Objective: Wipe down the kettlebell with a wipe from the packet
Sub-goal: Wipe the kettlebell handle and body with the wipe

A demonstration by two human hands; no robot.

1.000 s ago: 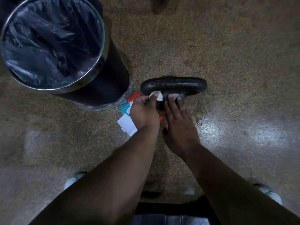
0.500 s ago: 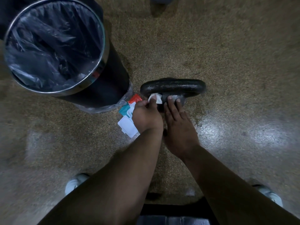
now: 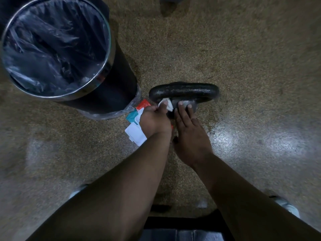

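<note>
Location: a gym or fitness area. Indicators: a black iron kettlebell (image 3: 184,92) stands on a speckled, glossy floor (image 3: 243,58). A round metal-rimmed bin (image 3: 109,54) with a plastic liner (image 3: 52,46) stands just beside it. A wipe packet (image 3: 135,134) lies near both.

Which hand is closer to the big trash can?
Left. The left hand grips the white wipe just beside the base of the trash can; the right hand rests on the kettlebell, farther away.

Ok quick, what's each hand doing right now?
Left hand: holding the wipe against the kettlebell.
Right hand: open, resting flat on the kettlebell.
</note>
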